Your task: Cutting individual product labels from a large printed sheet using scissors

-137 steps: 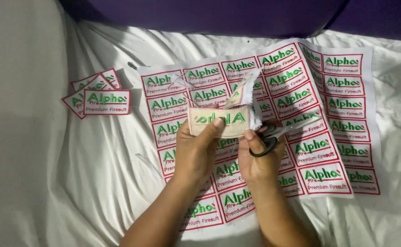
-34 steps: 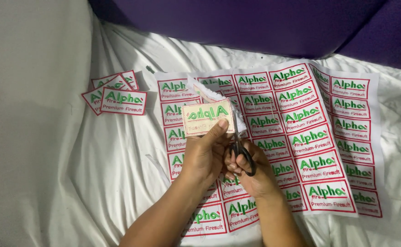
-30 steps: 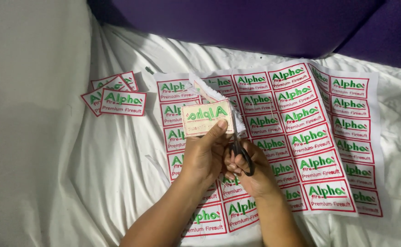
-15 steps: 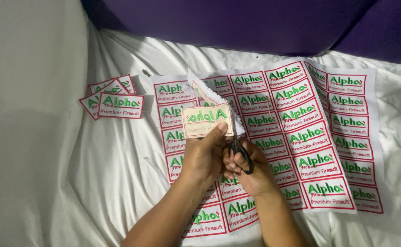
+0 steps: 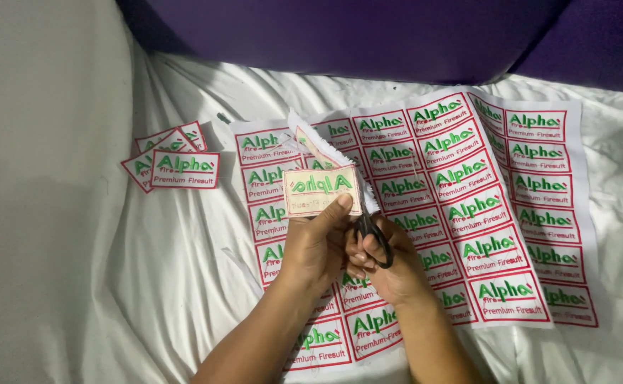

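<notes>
My left hand pinches a small rectangular embroidered patch, held up with its pale back side toward me. My right hand grips black scissors whose blades run up along the patch's right edge. A frayed white strip of trimmed fabric curls away above the patch. Both hands hover over a white fabric sheet covered with rows of red-bordered patches with green lettering.
A small pile of cut-out patches lies to the left on the rumpled white cloth. A dark purple surface borders the far edge. Another panel of patches extends to the right.
The hands and patch have stayed near the middle of the sheet while the scissors work up the patch's right edge. The view has shifted slightly.
</notes>
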